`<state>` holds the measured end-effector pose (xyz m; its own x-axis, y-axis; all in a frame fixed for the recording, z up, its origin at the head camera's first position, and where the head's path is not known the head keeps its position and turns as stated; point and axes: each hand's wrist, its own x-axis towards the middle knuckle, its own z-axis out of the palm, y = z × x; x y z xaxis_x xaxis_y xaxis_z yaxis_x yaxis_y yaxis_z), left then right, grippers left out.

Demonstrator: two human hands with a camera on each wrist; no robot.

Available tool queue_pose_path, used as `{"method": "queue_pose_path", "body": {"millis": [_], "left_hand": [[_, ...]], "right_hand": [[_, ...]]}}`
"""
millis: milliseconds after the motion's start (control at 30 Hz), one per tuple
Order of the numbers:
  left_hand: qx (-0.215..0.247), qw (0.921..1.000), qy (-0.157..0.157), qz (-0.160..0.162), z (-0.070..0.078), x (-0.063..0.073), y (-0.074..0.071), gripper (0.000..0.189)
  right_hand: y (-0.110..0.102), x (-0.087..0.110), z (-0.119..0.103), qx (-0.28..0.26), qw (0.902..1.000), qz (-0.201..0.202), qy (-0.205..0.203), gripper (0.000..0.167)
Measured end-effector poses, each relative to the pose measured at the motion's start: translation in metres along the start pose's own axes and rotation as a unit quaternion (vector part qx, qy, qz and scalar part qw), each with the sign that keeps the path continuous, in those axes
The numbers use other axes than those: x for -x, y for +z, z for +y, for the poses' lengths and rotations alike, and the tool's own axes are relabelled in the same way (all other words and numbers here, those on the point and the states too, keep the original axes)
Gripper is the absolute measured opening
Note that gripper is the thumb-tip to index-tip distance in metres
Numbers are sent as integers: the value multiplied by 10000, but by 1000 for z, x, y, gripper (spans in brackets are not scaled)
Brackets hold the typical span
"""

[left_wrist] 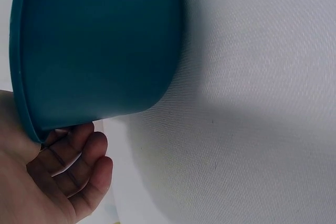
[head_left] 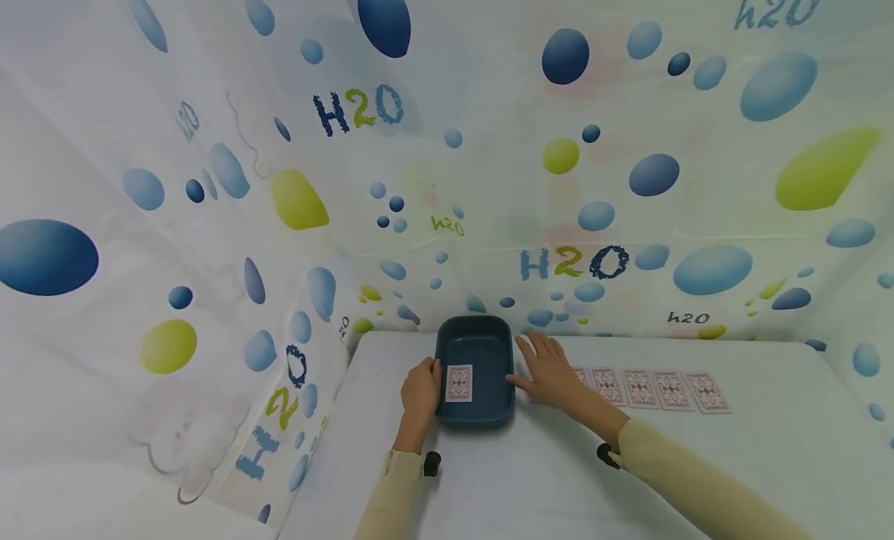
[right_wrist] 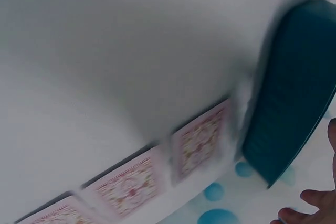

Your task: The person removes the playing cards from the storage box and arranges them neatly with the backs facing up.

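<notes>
A dark teal rectangular tray (head_left: 489,354) stands on the white table, with one patterned playing card (head_left: 459,383) lying face down in it. At its left side my left hand (head_left: 421,389) grips the rim; in the left wrist view the curled fingers (left_wrist: 94,156) show under the edge. My right hand (head_left: 548,369) is by the tray's right side, fingers spread, the thumb at the rim; whether it touches cannot be told. Under and beyond the right forearm runs a row of several face-down playing cards (head_left: 640,389), partly hidden by that hand and arm.
The white tablecloth (head_left: 559,478) covers the table. Behind it and to the left hang white curtains (head_left: 489,191) printed with blue and green drops, close to the tray's far end.
</notes>
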<state>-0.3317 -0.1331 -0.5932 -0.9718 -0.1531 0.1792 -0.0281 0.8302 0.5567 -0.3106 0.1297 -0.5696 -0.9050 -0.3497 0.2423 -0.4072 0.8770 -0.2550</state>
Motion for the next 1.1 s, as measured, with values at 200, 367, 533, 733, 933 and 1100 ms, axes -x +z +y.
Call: {"method": "queue_pose_path", "body": {"millis": [200, 367, 533, 733, 933, 1100], "left_hand": [[3, 10000, 21, 46, -2, -1, -1, 31], [65, 9999, 81, 91, -2, 0, -3, 31], [97, 9999, 121, 44, 0, 0, -2, 32], [76, 9998, 151, 48, 0, 1, 0, 32], [56, 10000, 65, -24, 0, 0, 0, 32], [99, 9999, -35, -128, 2, -1, -3, 32]], "right_hand": [[5, -22, -32, -43, 9983, -544, -204, 80], [15, -44, -58, 105, 9966, -773, -257, 77], [29, -62, -79, 72, 9898, -1405, 228, 76], [44, -72, -95, -119, 9771, -1945, 849, 74], [49, -74, -109, 58, 9732, -2004, 1128, 79], [53, -77, -118, 429, 9710, -2024, 1201, 81]]}}
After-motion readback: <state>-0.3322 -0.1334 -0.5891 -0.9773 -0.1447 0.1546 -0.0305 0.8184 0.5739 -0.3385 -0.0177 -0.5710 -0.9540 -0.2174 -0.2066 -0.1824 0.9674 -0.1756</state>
